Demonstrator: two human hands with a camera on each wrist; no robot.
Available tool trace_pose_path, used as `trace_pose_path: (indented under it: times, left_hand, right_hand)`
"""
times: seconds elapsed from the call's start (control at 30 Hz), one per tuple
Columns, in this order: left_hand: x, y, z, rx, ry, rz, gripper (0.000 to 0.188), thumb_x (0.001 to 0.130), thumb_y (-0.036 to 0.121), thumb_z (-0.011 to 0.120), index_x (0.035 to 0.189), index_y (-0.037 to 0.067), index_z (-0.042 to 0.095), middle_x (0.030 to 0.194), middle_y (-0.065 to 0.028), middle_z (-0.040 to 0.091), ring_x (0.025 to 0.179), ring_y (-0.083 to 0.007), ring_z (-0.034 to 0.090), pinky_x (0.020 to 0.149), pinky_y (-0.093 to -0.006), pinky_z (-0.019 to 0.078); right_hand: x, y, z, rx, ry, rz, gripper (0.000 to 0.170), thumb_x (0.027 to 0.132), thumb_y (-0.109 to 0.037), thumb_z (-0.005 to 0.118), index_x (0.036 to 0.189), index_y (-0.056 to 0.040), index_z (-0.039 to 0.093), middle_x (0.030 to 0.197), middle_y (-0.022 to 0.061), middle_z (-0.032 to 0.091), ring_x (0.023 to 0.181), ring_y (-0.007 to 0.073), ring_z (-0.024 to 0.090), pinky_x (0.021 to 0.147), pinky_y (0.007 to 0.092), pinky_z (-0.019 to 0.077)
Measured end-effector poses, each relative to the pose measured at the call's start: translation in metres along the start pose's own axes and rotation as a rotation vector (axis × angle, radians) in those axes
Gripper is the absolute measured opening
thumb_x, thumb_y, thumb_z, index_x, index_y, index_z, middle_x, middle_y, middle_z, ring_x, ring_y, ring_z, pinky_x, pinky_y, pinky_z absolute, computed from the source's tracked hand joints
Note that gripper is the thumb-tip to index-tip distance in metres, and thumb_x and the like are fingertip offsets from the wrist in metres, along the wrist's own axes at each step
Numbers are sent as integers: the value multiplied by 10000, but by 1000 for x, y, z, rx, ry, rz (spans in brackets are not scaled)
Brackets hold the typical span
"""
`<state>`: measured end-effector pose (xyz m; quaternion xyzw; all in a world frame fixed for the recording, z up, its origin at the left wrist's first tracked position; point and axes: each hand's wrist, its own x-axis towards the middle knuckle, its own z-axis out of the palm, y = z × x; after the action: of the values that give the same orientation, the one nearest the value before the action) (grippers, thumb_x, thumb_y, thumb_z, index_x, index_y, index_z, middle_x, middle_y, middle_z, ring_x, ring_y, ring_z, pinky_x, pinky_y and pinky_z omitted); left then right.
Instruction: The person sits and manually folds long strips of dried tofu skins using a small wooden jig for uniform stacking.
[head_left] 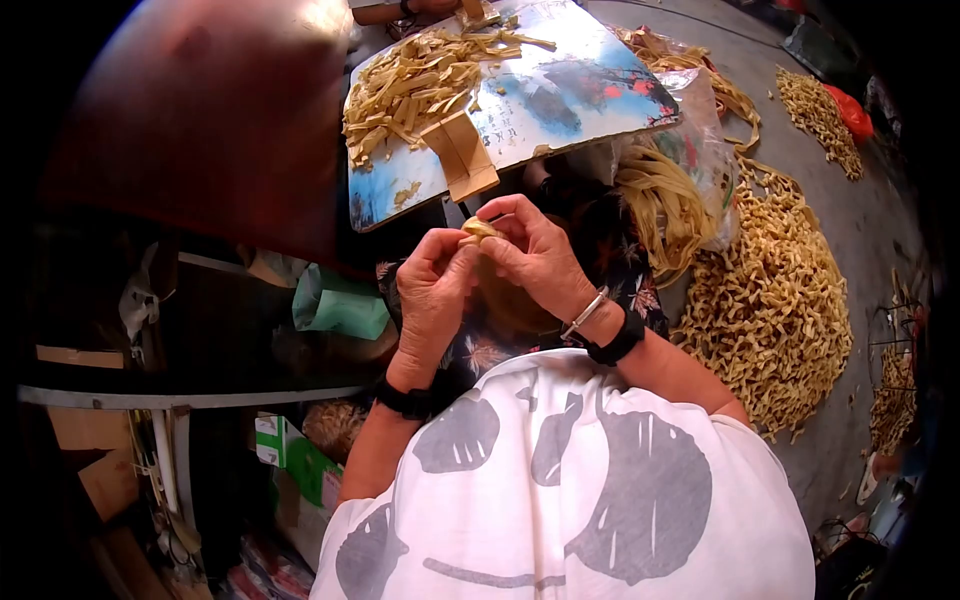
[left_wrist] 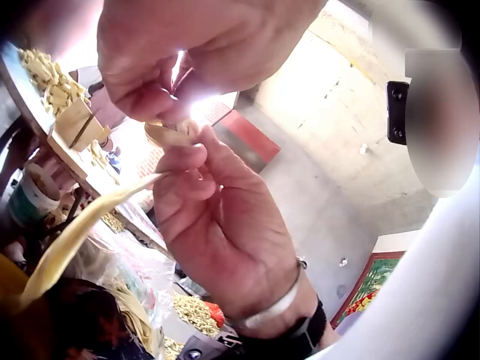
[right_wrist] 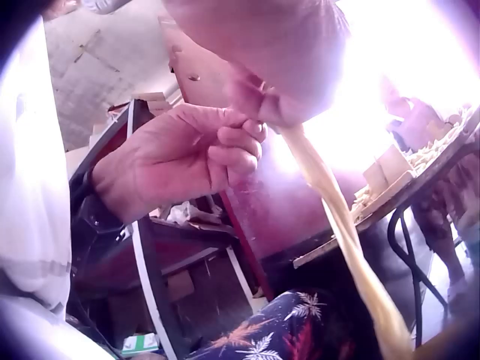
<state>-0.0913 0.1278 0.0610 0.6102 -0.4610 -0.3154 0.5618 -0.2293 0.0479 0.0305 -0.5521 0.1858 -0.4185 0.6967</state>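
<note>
Both hands meet in front of the chest at a pale yellow, pliable strip [right_wrist: 337,214] that looks like tofu skin. Thumb and fingers of the left hand [head_left: 432,290] pinch it on one side. The right hand [head_left: 540,255] pinches it close beside them, with a bracelet and black band on its wrist. Between the fingertips the strip forms a small folded loop [head_left: 481,230]. Its long tail [left_wrist: 79,236] hangs down from the right hand in the left wrist view. Parts of the loop are hidden behind the fingers.
Ahead stands a painted board table [head_left: 560,90] with a pile of short yellow pieces [head_left: 415,85] and a cardboard piece [head_left: 460,152]. On the right floor lie a large heap of knotted pieces [head_left: 770,310] and a bundle of long strips [head_left: 665,205]. Another person's hand [head_left: 435,5] shows at the far edge.
</note>
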Motion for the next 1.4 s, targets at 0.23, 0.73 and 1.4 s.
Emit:
trace_pose_path:
  times: [0.23,0.73,1.4]
  left_hand:
    - [9,-10,-16,142,77,68,55,938,53,650,987,28,648,791,41,590,663,-21,480,594,-169,400]
    - [-11,-14,3,-185,-111,-180,258,991,169,594,1191,7,609,1035,-17,665,983,-99,624,889,-238,481]
    - [-17,-49,-1,-322,-7,-123,96,976,124,614,1041,59,588,781,50,522,604,-2,411,508,-148,322]
  right_hand:
    - [-21,-4,-3,-199,17,106,158,922,-65,649,1068,-10,624,859,39,681,638,70,635,562,207,529]
    - [-13,9,6,-582,230,-333,186,869,-117,694,1027,-37,638,830,87,629,729,239,663,652,316,529]
    - [-1,19,-5,71,-230,380,184,912,-221,699,994,-83,610,765,-56,565,633,24,525,542,154,424]
